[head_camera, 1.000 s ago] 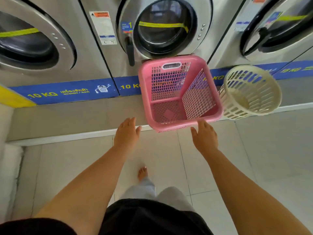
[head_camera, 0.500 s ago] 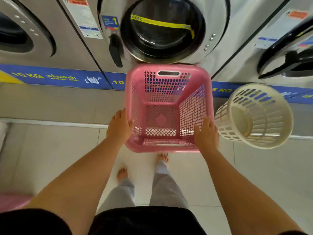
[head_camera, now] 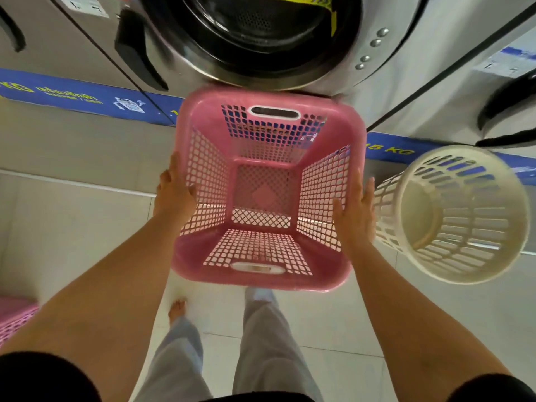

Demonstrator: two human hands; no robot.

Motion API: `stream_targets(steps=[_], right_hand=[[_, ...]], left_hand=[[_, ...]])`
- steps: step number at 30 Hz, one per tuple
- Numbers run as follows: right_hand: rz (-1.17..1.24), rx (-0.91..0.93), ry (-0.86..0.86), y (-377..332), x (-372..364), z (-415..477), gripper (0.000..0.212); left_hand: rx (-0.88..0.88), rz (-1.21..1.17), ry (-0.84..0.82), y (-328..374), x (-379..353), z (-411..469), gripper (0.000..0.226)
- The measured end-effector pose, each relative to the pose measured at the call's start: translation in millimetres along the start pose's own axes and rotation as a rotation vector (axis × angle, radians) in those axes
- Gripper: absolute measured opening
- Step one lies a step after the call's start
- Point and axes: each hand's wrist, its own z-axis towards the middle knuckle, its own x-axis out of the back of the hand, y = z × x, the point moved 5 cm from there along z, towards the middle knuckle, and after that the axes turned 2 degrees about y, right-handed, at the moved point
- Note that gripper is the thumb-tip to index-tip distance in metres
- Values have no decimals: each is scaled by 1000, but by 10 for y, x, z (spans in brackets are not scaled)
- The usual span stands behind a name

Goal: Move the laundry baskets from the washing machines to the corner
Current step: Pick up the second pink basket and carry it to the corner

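Observation:
An empty square pink laundry basket (head_camera: 203, 126) sits right below the round door of the middle washing machine (head_camera: 261, 33). My left hand (head_camera: 174, 192) presses flat against its left rim and wall. On the opposite side, my right hand (head_camera: 355, 213) lies along the right rim. Both palms clamp the basket between them. A round cream laundry basket (head_camera: 464, 216) stands close to the right, almost touching my right hand.
A raised grey step (head_camera: 72, 146) with a blue label strip runs under the machines. Another pink basket's corner (head_camera: 14, 317) shows at the lower left edge. White floor tiles (head_camera: 435, 329) lie below. My legs and bare foot (head_camera: 177, 309) are under the basket.
I stepped closer to the machines. Both hands went from hovering near the pink basket's front edge to gripping its two sides, and the basket now appears nearer and more upright.

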Motion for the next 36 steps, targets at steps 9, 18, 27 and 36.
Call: stream_targets(steps=[9, 18, 27, 36], right_hand=[[50, 120, 90, 71, -123, 65, 77], [58, 243, 93, -428, -124, -707, 77], [70, 458, 17, -1541, -431, -1993, 77], [140, 688, -131, -2712, -1014, -3345, 75]], left_hand=[[-58, -21, 63, -141, -50, 141, 81], [29, -81, 133, -985, 410, -537, 73], [208, -245, 323, -2695, 1197, -1694, 64], [333, -368, 652, -4396, 1846, -2946, 61]])
